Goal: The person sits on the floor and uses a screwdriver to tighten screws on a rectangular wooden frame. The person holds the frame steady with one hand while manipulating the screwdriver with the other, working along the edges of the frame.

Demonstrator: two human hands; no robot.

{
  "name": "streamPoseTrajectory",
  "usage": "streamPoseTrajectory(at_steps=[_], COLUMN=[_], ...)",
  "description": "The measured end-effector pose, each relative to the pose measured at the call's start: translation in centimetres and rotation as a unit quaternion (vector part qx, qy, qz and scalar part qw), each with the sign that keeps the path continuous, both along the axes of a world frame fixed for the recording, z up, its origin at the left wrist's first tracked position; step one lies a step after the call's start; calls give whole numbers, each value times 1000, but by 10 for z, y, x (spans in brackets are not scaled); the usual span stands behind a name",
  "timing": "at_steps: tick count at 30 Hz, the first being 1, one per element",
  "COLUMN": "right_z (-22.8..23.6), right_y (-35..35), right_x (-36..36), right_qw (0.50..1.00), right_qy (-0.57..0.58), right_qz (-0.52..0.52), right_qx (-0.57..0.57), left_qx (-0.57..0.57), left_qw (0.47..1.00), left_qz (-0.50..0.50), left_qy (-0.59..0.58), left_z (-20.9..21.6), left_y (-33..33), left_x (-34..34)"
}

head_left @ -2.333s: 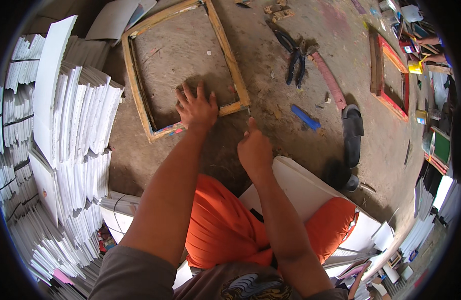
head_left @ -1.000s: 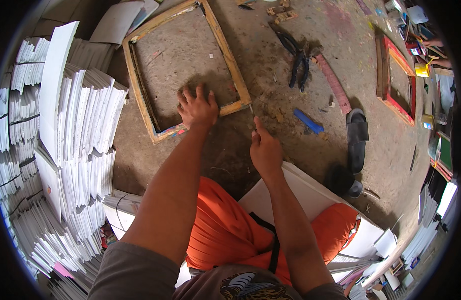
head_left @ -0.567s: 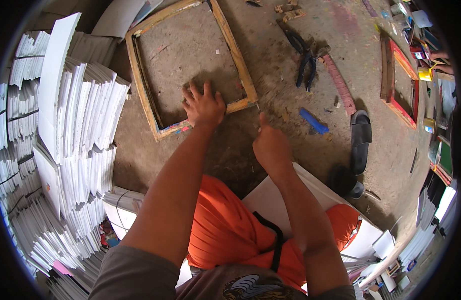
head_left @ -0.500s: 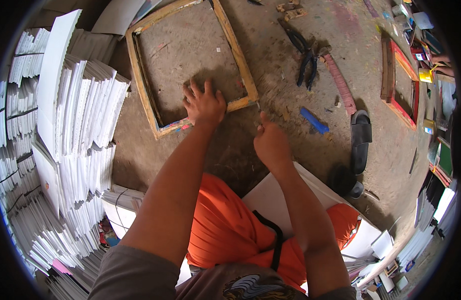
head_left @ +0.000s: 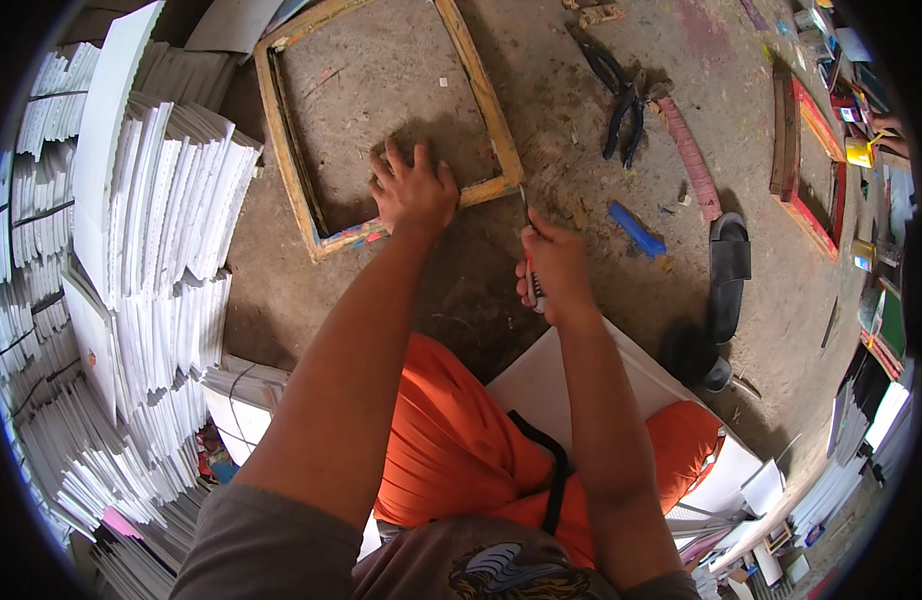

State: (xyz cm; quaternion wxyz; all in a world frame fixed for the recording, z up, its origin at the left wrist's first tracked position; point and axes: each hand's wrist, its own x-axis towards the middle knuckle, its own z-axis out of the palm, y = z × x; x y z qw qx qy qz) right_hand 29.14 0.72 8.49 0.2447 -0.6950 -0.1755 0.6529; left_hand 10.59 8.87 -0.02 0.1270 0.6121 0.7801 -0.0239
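A worn wooden frame (head_left: 493,110) with paint stains lies flat on the floor ahead of me. My left hand (head_left: 415,192) rests on its near bar, fingers spread over the bar toward the inside. My right hand (head_left: 563,265) is closed around the red and grey handle of what looks like a utility knife (head_left: 530,268). The thin metal blade points away from me, and its tip is at the frame's near right corner. Whether the tip touches the wood, I cannot tell.
Right of the frame lie black-handled pliers (head_left: 624,115), a pink-wrapped handle (head_left: 689,150), a blue strip (head_left: 637,230) and a black sandal (head_left: 726,285). White paper stacks (head_left: 171,210) rise at left. A red-edged frame (head_left: 809,228) and a co-worker's hand (head_left: 889,128) are at far right.
My right hand has turned and drawn back slightly toward me, so the knife's handle now shows. My left hand stays on the frame's near bar. The whole view has shifted slightly.
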Motion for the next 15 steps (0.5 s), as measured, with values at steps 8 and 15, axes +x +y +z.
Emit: streamPoseTrajectory(at_steps=[8,15], right_z=[-24,-23], right_y=[-16,-31], right_x=[32,16], right_qw=[887,987], right_qy=[372,106], right_qz=[-263,-113], right_qx=[-80,51], left_qx=[21,7], left_qw=[999,999], left_qz=[28,45], left_qy=[-16,-23], left_z=[-4,2], left_y=[2,4], left_x=[1,0])
